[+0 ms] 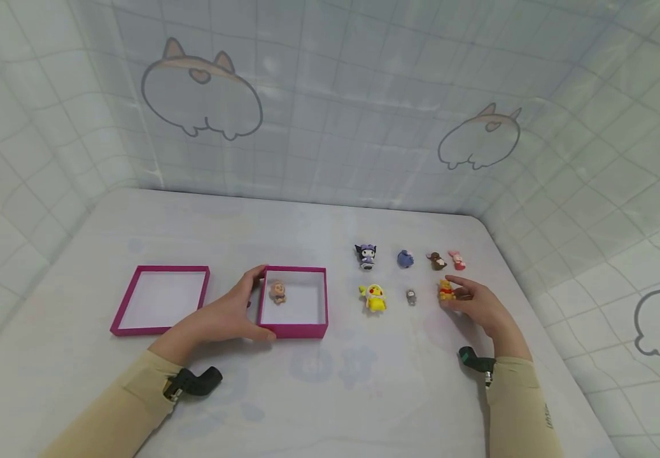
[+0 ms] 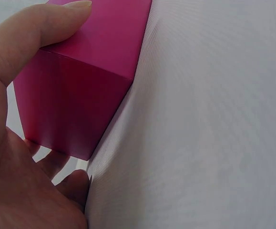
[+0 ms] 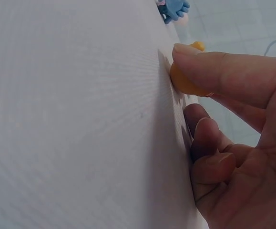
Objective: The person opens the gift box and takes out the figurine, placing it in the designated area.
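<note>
My left hand grips a magenta box from its left side, thumb on the front wall and fingers round the back corner. Inside the box, near its left wall, lies a small beige figurine. In the left wrist view the thumb presses the box's magenta wall. On the right of the table, my right hand pinches a yellow bear figurine in a red shirt between thumb and forefinger. The right wrist view shows the figurine's rounded body partly hidden behind the thumb, close to the tabletop.
Left of the box lies a shallow magenta-rimmed lid. Between box and right hand stand a black-and-white figurine, a yellow one, a blue one and a small grey one. Brown and pink figurines stand behind the bear.
</note>
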### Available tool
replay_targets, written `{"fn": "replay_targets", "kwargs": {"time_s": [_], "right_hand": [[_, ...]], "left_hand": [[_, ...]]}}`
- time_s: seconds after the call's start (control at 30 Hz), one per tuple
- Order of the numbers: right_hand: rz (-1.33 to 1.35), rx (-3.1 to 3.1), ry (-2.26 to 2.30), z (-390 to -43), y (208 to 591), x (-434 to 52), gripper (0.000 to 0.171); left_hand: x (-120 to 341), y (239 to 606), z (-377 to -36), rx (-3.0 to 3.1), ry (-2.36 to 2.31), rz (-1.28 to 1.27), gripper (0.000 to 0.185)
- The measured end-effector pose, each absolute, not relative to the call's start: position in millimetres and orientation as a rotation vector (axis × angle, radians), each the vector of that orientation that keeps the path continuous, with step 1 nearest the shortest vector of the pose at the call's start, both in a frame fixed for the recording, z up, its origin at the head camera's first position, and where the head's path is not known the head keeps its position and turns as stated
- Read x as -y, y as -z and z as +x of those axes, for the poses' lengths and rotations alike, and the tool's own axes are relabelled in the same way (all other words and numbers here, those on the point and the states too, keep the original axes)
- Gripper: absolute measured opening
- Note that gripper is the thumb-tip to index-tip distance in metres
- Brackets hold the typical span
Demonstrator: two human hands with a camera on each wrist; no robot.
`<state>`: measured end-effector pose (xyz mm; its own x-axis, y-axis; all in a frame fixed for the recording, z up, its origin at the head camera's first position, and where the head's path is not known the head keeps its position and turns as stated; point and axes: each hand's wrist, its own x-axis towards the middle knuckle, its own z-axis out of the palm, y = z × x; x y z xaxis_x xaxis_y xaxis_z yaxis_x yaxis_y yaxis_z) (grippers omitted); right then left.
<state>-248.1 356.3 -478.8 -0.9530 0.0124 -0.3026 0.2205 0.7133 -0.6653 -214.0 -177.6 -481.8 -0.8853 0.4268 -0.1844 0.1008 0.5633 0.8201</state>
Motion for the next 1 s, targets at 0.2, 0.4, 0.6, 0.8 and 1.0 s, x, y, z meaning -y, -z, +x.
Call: {"fn": "replay_targets", "kwargs": {"time_s": [0.2,0.4,0.6,0.8,1.0], "right_hand": [[0.186,-2.634,1.067,-253,481,-356,0.080],[0.164,-2.603,1.075,-254,479,-357,0.081],[0.164,-2.607,1.039,-245,474,-364,0.083],[0.133,-2.612,1.047,-240,473,-366,0.083],[0.129,-2.592,1.075,-245,475,-359,0.080]], "left_hand": [[180,481,-213,-2.447,-1.245,0.428,0.136],[179,481,-213,-2.450,-1.233,0.419,0.137],[173,483,-216,-2.451,-1.223,0.434,0.136],[171,483,-214,-2.454,-1.206,0.424,0.136],[176,479,-210,-2.468,-1.211,0.403,0.135]]}}
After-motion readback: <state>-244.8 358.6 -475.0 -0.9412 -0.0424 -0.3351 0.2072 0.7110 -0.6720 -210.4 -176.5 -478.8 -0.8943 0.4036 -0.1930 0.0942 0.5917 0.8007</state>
